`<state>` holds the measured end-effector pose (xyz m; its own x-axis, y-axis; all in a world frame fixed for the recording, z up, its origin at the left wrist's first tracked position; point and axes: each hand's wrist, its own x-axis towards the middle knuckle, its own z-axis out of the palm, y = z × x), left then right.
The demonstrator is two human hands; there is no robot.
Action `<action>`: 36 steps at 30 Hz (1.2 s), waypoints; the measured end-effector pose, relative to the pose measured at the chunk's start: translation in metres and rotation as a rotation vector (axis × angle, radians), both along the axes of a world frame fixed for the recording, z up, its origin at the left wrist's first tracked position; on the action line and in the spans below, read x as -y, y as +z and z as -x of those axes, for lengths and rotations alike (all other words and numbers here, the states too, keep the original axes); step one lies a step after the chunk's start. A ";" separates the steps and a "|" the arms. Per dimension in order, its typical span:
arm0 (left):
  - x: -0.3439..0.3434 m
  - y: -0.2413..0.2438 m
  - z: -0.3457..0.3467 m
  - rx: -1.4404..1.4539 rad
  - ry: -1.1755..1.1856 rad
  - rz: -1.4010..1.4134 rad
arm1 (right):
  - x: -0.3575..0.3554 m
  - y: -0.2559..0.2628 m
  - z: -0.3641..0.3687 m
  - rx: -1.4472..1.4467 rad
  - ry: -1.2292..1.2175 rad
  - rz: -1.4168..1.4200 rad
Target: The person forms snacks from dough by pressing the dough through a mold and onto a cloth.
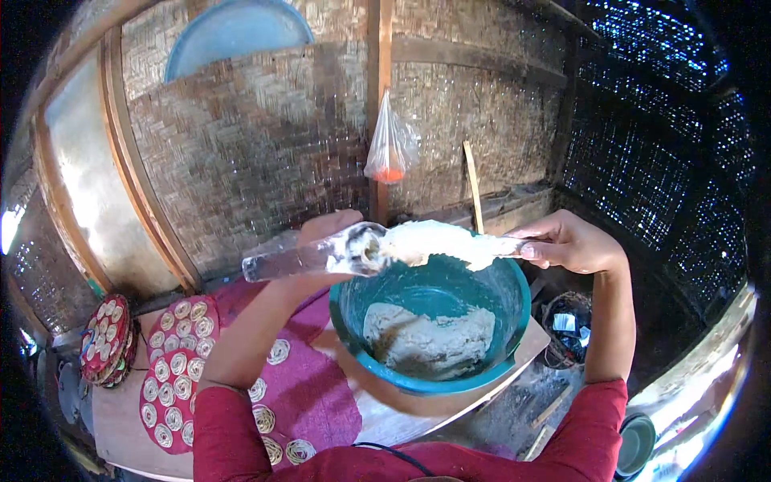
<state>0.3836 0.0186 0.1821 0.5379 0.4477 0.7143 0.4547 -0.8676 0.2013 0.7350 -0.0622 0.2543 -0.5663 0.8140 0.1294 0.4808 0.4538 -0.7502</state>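
Note:
My left hand point(328, 229) is behind a clear cylindrical tube point(295, 259), gripped near its mouth and held tilted almost level; its fingers are mostly hidden by the tube. My right hand point(557, 244) grips the handle end of a flat tool whose blade is covered by a large lump of pale dough point(437, 241). The lump's left end touches the tube's open mouth. Below both hands stands a green-blue plastic basin point(421, 385), with a larger mass of pale dough point(433, 337) in it.
Left of the basin, pink round mats point(325, 385) bear coiled noodle-like spirals point(278, 351) on a wooden table point(120, 428). More stacked red mats point(105, 340) stand at the far left. A plastic bag point(391, 150) hangs on the woven wall. A dark basket point(566, 331) lies to the right.

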 end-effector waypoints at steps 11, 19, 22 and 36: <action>0.007 -0.004 -0.033 0.320 -0.215 0.107 | 0.021 -0.025 0.104 0.821 -0.276 -1.441; -0.014 -0.011 -0.004 -0.083 0.270 -0.125 | 0.033 -0.072 0.094 0.676 -0.346 -1.309; -0.009 -0.014 0.009 0.415 -0.034 0.136 | 0.045 -0.054 0.078 0.626 -0.414 -1.288; 0.020 0.006 -0.043 -0.185 0.300 -0.064 | 0.019 -0.060 0.091 0.698 -0.341 -1.310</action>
<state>0.4266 -0.0014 0.1884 0.5120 0.5624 0.6493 0.7147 -0.6983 0.0413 0.6436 -0.0814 0.1943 -0.6324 0.4422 0.6360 0.7739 0.3954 0.4947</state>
